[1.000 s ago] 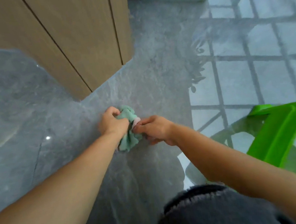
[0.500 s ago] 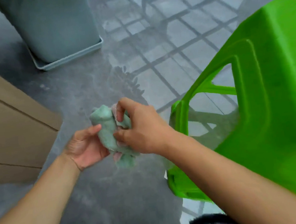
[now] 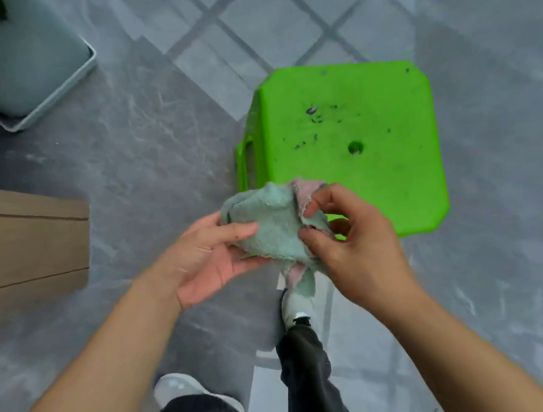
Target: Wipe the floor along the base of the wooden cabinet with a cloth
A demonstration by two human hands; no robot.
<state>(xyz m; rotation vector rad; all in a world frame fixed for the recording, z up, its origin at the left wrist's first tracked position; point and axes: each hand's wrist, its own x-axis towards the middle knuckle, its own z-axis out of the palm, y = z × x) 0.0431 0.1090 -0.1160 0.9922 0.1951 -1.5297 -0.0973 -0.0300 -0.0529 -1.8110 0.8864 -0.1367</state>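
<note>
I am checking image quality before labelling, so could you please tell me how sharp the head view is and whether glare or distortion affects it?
Head view: the cloth, left hand and right hand are fairly sharp; the glossy floor reflects a pale window grid at the top; the wooden cabinet edges splay from wide-angle distortion; the green stool is evenly lit, its dark specks readable.
</note>
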